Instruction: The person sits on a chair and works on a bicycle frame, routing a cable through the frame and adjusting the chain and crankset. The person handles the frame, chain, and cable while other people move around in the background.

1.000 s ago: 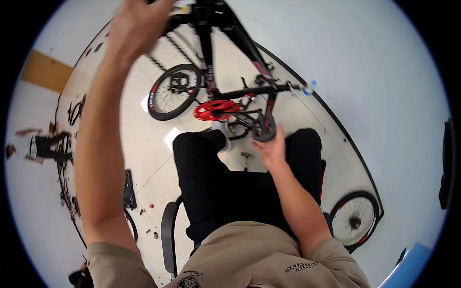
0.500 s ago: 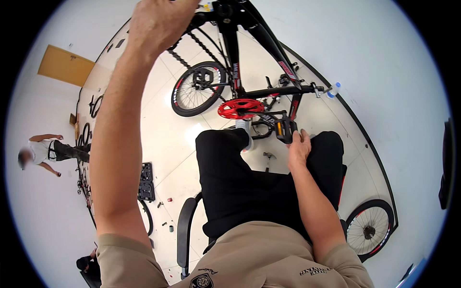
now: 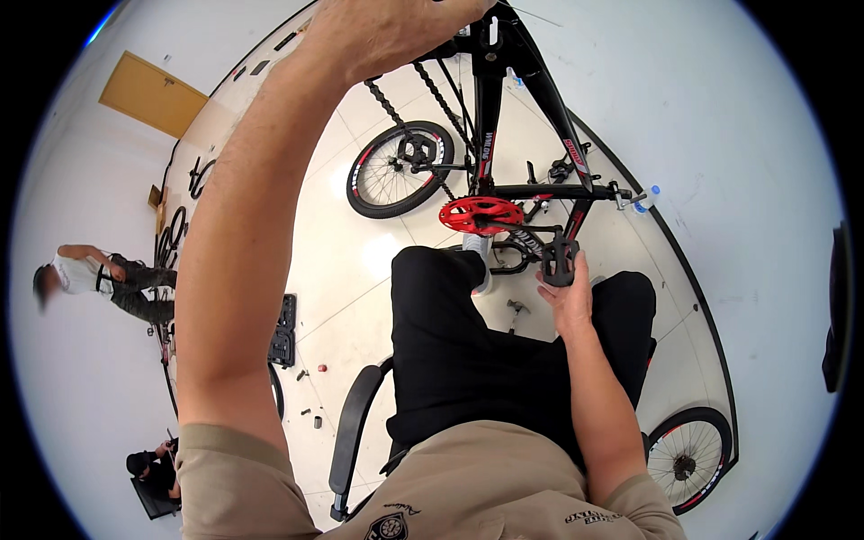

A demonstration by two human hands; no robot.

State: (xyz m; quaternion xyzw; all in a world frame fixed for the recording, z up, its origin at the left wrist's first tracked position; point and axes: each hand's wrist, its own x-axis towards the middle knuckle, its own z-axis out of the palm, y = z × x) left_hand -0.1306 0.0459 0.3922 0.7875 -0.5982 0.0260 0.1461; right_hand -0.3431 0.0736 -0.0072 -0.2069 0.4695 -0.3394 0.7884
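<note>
Head view: the pedal (image 3: 560,260) sits just far of the right hand (image 3: 571,304), long axis running near to far, its near end held lightly between the fingers; the left hand (image 3: 387,34) is farther off, by the bike frame (image 3: 487,108), fingertips hidden, grip unclear.

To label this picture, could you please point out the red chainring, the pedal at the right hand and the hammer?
Red chainring (image 3: 461,215), head view: left part of disc.
Pedal (image 3: 560,260), head view: middle of its body.
Hammer (image 3: 517,305), head view: its head.

Workshop, bike frame (image 3: 487,103), loose wheel (image 3: 685,466), hammer (image 3: 515,308)
</note>
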